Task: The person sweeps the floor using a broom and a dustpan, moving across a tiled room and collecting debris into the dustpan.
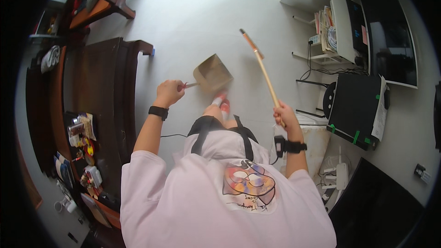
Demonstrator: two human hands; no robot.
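Note:
My left hand (168, 93) is closed around the handle of a beige long-handled dustpan (214, 72), at a point where something red is tied or looped. The pan is slightly blurred, just ahead of my feet, over the pale floor (186, 38). In my right hand (286, 114) is the pale stick of what looks like a broom (265, 72). It slants forward and to the left, to a narrow orange-brown and dark head seen edge-on. Whether that head touches the floor, I cannot tell. Broom and dustpan are apart.
A dark wooden cabinet or bench (100, 86) bearing packets and small items runs along my left. Another wooden seat (100, 7) stands ahead-left. At right are a white shelf unit (341, 24) with papers, loose cables (330, 71), a black box-like object (356, 106) and a white router (341, 176).

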